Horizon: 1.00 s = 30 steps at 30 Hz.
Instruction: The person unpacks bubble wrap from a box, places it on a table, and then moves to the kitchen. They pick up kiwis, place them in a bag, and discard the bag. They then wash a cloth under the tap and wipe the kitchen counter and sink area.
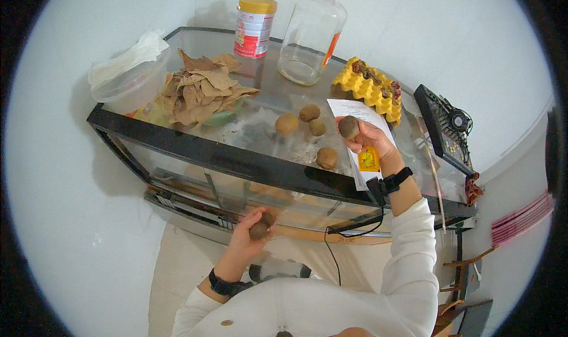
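Observation:
My right hand [373, 141] grips a round brown fruit [349, 127], which looks like a kiwifruit, above white printed sheets [355, 108]. Lower and to the left, in front of the glass tank, my left hand [245, 239] holds two similar brown fruits [258, 232] against its palm. Several more lie on the glass top: a larger one [287, 124] beside two others [309, 113], and one [327, 158] nearer the black front edge. A yellow packet [368, 159] rests on the sheets below my right wrist. Both wrists wear black straps.
Dry brown leaves [199, 90] are heaped left, beside a clear plastic tub [133, 86]. Behind stand a gold-lidded can [255, 28] and a large clear jar [308, 39]. A yellow egg tray [370, 86] and a black device with cables [446, 124] sit right. A cable [335, 257] hangs in front.

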Available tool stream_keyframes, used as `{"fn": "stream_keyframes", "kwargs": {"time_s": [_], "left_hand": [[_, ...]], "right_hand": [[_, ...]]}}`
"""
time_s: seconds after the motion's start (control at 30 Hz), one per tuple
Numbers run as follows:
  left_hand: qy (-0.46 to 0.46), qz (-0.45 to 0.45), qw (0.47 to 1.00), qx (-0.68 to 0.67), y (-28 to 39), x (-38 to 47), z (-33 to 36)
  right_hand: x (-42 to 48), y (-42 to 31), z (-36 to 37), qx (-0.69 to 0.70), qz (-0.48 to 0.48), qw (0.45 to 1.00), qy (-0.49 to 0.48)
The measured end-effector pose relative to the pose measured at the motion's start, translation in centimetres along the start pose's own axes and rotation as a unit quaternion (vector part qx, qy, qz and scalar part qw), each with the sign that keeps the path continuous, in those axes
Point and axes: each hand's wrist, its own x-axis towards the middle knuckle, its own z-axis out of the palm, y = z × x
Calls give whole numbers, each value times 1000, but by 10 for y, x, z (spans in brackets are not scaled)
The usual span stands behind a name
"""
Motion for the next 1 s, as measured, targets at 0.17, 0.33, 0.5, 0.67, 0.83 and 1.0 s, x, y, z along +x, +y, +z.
{"fn": "stream_keyframes", "kwargs": {"time_s": [0.17,0.33,0.5,0.67,0.83,1.0], "left_hand": [[-2,-6,1000,-27,3,-1,-2],[13,-15,1000,-5,7,-5,4],[20,-14,1000,8,8,-4,4],[5,-43,999,-10,6,-2,-1],[18,-27,999,-3,5,-4,-3],[10,-11,1000,7,5,-9,-4]], "right_hand": [[3,7,8,102,-15,991,81],[0,10,12,35,-35,992,112],[-6,11,8,24,-35,994,105],[13,14,-10,-400,73,893,191],[35,6,-17,-666,93,720,172],[71,7,12,-700,103,679,194]]}}
